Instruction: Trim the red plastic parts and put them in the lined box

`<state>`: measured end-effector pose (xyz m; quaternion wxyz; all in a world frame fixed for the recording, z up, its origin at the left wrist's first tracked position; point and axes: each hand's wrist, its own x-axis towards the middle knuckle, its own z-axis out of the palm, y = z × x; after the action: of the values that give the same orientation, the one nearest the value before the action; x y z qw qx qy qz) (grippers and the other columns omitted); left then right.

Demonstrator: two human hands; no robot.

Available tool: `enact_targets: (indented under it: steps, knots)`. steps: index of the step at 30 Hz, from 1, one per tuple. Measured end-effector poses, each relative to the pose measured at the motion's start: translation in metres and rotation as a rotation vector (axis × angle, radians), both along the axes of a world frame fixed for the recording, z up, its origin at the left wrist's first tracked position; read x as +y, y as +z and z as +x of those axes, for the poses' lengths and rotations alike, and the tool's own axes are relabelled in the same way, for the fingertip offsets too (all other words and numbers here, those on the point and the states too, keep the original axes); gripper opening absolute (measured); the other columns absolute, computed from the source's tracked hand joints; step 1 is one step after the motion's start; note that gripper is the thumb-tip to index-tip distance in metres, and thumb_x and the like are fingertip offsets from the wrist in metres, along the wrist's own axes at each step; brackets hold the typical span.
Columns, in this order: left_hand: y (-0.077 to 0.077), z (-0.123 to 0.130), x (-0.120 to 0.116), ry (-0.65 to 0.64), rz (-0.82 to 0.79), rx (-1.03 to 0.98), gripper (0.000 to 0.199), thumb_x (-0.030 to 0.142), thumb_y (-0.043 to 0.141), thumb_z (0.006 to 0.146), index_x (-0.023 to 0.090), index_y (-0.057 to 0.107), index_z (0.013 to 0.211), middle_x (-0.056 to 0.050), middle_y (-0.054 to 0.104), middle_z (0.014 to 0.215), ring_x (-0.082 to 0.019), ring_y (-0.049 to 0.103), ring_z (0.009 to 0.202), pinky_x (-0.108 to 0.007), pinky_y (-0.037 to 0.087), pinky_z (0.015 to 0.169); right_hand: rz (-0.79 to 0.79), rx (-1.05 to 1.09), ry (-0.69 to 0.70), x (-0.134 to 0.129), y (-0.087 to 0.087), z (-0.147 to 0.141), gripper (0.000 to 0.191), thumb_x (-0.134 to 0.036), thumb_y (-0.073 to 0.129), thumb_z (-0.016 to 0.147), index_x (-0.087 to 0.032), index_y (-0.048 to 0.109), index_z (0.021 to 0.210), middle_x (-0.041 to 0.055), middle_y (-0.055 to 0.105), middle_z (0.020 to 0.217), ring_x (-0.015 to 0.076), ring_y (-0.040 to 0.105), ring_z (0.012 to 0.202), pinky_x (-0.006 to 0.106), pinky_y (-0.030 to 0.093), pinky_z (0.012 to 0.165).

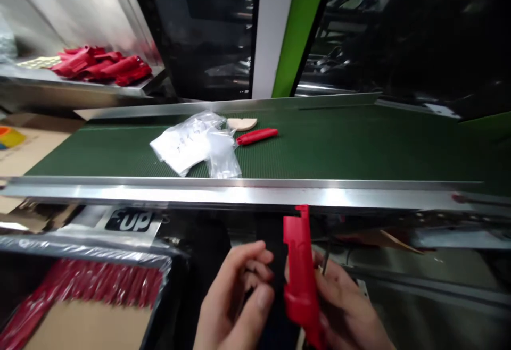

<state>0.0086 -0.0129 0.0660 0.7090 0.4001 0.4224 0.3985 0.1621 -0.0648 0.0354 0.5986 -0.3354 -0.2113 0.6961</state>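
Observation:
My right hand (345,299) grips a long red plastic part (300,270), held upright in front of the conveyor's near rail. A thin metal tool (326,257) also sticks up between its fingers; its kind is hard to make out. Just left of the part, my left hand (241,299) is half curled, thumb apart from the fingers, with nothing visible in it. On the green conveyor belt (339,142) lie a slim red plastic piece (257,136), a pale half-round piece (241,123) and clear plastic bags (191,140) with handwritten white paper.
A plastic-lined black bin (171,286) at lower left holds a row of red parts (107,283) and cardboard (88,326). More red parts (101,65) are heaped on a metal ledge at upper left. The conveyor's metal rail (255,193) runs between my hands and the belt.

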Motion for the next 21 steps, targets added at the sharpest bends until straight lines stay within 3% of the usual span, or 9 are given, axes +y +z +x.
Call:
enact_targets:
  steps: [3,6,9,15,21]
  knots:
    - [0.0,-0.015,0.004,-0.052,-0.213,-0.172,0.028,0.036,0.076,0.08,0.026,0.074,0.105,-0.005,0.067,0.091,-0.012,0.058,0.071,-0.022,0.048,0.065,-0.114,0.155,0.141,-0.002,0.0,-0.01,0.022,-0.037,0.069,0.085,-0.02,0.07,0.099,0.0027,0.066,0.08,0.0049,0.056,0.058,0.013,0.047,0.058]
    - [-0.004,-0.025,0.003,-0.092,-0.253,-0.296,0.023,0.032,0.076,0.081,0.024,0.075,0.102,-0.003,0.066,0.084,-0.008,0.054,0.066,-0.018,0.045,0.063,-0.289,0.22,0.15,-0.004,0.0,-0.024,0.021,-0.033,0.071,0.084,-0.02,0.071,0.1,0.003,0.071,0.085,0.0071,0.066,0.072,0.015,0.051,0.075]
    - [-0.009,-0.036,-0.001,-0.067,-0.249,-0.268,0.021,0.032,0.074,0.083,0.022,0.074,0.102,-0.003,0.066,0.084,-0.009,0.055,0.07,-0.019,0.045,0.065,-0.328,0.232,0.171,-0.003,-0.001,-0.036,0.018,-0.03,0.069,0.086,-0.018,0.071,0.099,0.0044,0.072,0.086,0.0081,0.068,0.076,0.017,0.051,0.082]
    - [-0.023,-0.055,-0.005,-0.072,-0.203,-0.239,0.018,0.032,0.065,0.091,0.024,0.071,0.105,-0.001,0.061,0.078,-0.01,0.054,0.071,-0.021,0.047,0.07,-0.383,0.248,0.159,0.001,0.003,-0.05,0.016,-0.029,0.072,0.084,-0.016,0.071,0.094,0.0032,0.068,0.078,0.0068,0.064,0.069,0.014,0.051,0.064]
    - [-0.032,-0.057,-0.002,0.008,-0.333,-0.31,0.02,0.031,0.068,0.087,0.02,0.071,0.104,-0.002,0.06,0.077,-0.009,0.051,0.066,-0.02,0.044,0.064,-0.417,0.168,0.159,0.006,0.008,-0.058,0.016,-0.033,0.07,0.085,-0.018,0.068,0.092,-0.0035,0.055,0.063,0.0014,0.04,0.046,0.012,0.04,0.047]
